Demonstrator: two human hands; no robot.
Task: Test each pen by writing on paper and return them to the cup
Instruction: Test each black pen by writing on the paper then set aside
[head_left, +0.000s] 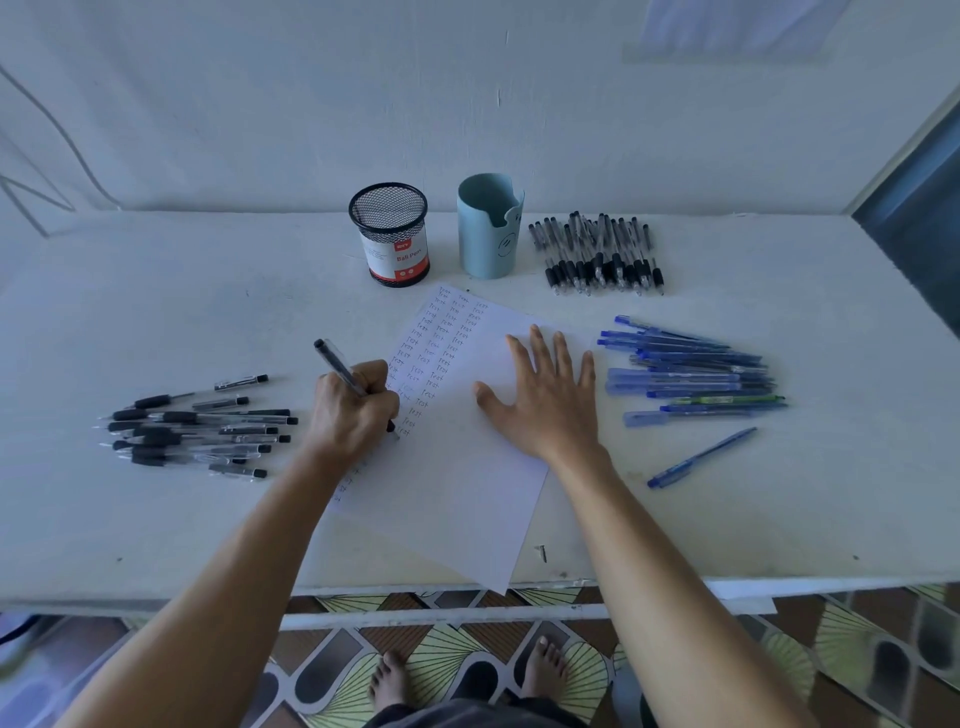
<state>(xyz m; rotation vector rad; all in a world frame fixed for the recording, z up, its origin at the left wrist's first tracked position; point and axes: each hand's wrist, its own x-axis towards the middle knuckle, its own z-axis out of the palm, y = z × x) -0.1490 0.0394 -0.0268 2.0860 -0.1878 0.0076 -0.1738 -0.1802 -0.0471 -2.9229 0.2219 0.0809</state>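
1. The left hand (353, 410) grips a black pen (340, 371), its tip on the paper (457, 467) at frame centre
2. The right hand (545, 395) lies flat on the paper, fingers spread
3. Loose black pens (192, 431) lie at left, blue pens (691, 374) at right
4. A mesh cup (389, 234) and a pale blue cup (488, 228) stand at upper centre
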